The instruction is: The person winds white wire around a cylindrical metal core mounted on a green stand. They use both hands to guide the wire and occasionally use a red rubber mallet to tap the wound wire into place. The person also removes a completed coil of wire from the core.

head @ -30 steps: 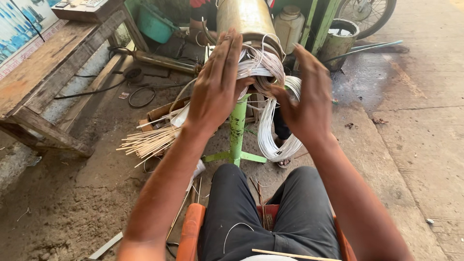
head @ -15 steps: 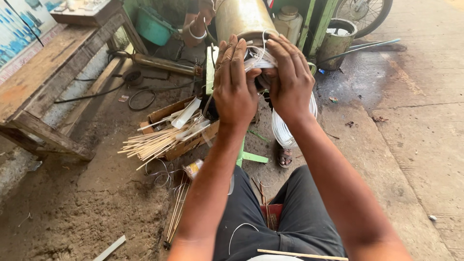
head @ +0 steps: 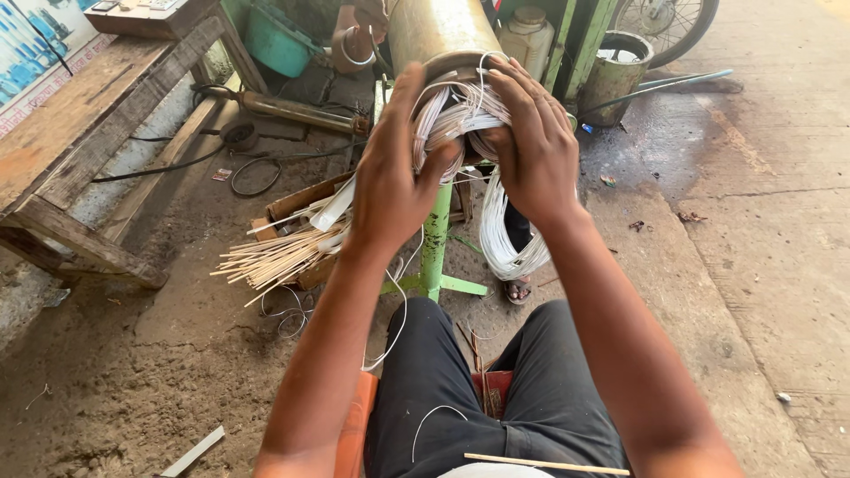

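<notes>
A metal cylinder (head: 438, 31) rests on a green stand (head: 435, 243) in front of me. Bundles of white wire coils (head: 452, 119) stick out of its open end. My left hand (head: 390, 181) presses on the left side of the coils, fingers closed over them. My right hand (head: 531, 146) grips them from the right. A loop of the white wire (head: 505, 239) hangs below my right hand. Another person's hand with bangles (head: 354, 40) is behind the cylinder.
A wooden bench (head: 80, 150) stands at the left. Thin bamboo sticks (head: 274, 257) lie on the ground by a small wooden box. A teal tub (head: 279, 40), a metal can (head: 615, 75) and a wheel (head: 664, 22) are at the back.
Both hands have shifted on the coils at the cylinder's end. My left fingers, stretched upward a second ago, now curl over the wire. The view has moved slightly closer.
</notes>
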